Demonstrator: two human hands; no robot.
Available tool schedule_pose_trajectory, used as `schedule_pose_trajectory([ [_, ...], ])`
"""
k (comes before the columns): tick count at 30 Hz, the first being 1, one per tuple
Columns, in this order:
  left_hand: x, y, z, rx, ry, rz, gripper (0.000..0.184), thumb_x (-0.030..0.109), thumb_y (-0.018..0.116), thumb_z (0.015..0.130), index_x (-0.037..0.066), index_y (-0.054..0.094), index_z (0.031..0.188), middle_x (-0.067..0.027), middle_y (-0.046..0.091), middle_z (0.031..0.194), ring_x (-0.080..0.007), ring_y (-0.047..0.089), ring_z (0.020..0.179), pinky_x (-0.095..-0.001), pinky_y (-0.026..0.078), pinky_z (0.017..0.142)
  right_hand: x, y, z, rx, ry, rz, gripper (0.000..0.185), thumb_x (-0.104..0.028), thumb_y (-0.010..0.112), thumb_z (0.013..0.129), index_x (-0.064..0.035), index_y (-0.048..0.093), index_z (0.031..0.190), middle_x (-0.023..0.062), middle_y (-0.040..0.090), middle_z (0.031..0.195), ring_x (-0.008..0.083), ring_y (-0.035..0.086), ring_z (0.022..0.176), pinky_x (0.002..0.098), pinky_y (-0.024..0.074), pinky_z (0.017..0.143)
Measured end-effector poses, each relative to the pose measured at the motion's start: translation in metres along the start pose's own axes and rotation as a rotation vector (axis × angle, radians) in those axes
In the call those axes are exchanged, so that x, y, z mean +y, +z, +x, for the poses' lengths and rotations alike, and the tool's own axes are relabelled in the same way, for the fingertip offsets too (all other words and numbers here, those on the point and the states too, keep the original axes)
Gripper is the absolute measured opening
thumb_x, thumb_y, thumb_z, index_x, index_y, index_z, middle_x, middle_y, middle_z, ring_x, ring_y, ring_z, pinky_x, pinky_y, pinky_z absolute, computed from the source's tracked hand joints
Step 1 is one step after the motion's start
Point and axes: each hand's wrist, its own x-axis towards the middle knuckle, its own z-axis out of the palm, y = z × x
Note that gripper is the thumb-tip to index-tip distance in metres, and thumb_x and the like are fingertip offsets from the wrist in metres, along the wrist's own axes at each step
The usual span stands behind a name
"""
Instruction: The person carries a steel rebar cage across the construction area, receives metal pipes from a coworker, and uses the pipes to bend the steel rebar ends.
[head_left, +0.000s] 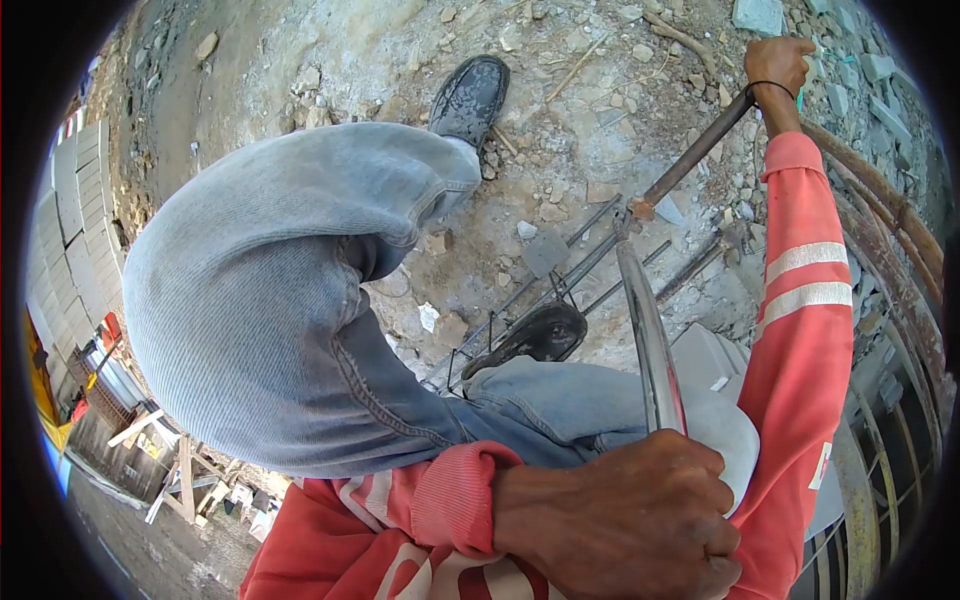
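Note:
My left hand (640, 515) is closed in a fist around the near end of a shiny metal pipe (650, 330) at the bottom centre. From there the pipe runs up to a rusty joint (638, 210). A dark metal bar (700, 148) slants from this joint to my right hand (780, 68), which is closed at its end at the upper right, a thin dark band round the wrist. Below the joint, thin rebar rods (590, 262) tied with stirrups lie slanted near the ground. My dark shoe (545, 332) is beside them, partly behind the rods.
My other shoe (470, 98) stands on stony ground (560, 110). Rusty curved bars (885, 190) and broken stones (885, 110) are at the right. Pale blocks (705, 355) lie beside my knee. Wooden scraps (185, 480) and stacked panels (75, 210) are at the far left.

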Motion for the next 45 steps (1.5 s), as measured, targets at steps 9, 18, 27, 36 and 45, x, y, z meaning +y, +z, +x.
schedule_pose_trajectory([
  [9, -0.001, 0.009, -0.007, 0.089, 0.073, -0.072, 0.025, 0.015, 0.065, 0.073, 0.015, 0.048, 0.056, 0.0016, 0.048, 0.054, -0.0212, 0.050, 0.052, -0.0359, 0.037, 0.048, 0.028, -0.020, -0.007, 0.143, 0.009, 0.044, 0.059, -0.021, 0.068, 0.082, 0.0104, 0.030, 0.113, 0.0372, 0.063, 0.099, 0.0495, 0.066, 0.096, 0.0506, 0.0526, 0.089],
  [18, -0.003, 0.009, -0.012, 0.090, 0.088, -0.063, 0.020, 0.016, 0.067, 0.068, 0.012, 0.051, 0.057, -0.0007, 0.052, 0.053, -0.0224, 0.052, 0.049, -0.0378, 0.038, 0.048, 0.018, -0.041, -0.014, 0.195, -0.123, 0.060, 0.057, -0.020, 0.067, 0.083, 0.0098, 0.028, 0.110, 0.0369, 0.064, 0.092, 0.0505, 0.065, 0.095, 0.0500, 0.0510, 0.088],
  [27, -0.002, 0.008, -0.010, 0.057, 0.005, -0.171, 0.016, 0.019, 0.068, 0.060, 0.011, 0.054, 0.056, -0.0017, 0.055, 0.052, -0.0229, 0.054, 0.047, -0.0384, 0.037, 0.048, -0.007, -0.049, -0.024, 0.238, -0.170, 0.104, 0.048, -0.017, 0.062, 0.086, 0.0094, 0.029, 0.107, 0.0380, 0.063, 0.086, 0.0501, 0.066, 0.088, 0.0519, 0.0530, 0.081],
  [36, 0.003, -0.006, -0.001, 0.092, 0.058, -0.111, 0.024, 0.012, 0.066, 0.070, 0.014, 0.048, 0.055, -0.0022, 0.051, 0.053, -0.0233, 0.050, 0.048, -0.0377, 0.036, 0.046, -0.020, -0.014, -0.016, 0.152, -0.162, 0.108, 0.048, -0.018, 0.059, 0.085, 0.0105, 0.032, 0.113, 0.0410, 0.062, 0.091, 0.0543, 0.064, 0.093, 0.0554, 0.0506, 0.086],
  [45, 0.001, -0.005, -0.001, 0.135, 0.009, -0.230, 0.024, 0.013, 0.067, 0.069, 0.013, 0.048, 0.054, -0.0020, 0.051, 0.053, -0.0229, 0.051, 0.048, -0.0375, 0.037, 0.045, -0.031, -0.072, -0.053, 0.269, -0.217, 0.195, 0.040, -0.018, 0.053, 0.086, 0.0102, 0.035, 0.109, 0.0424, 0.061, 0.091, 0.0561, 0.063, 0.091, 0.0559, 0.0494, 0.085],
])
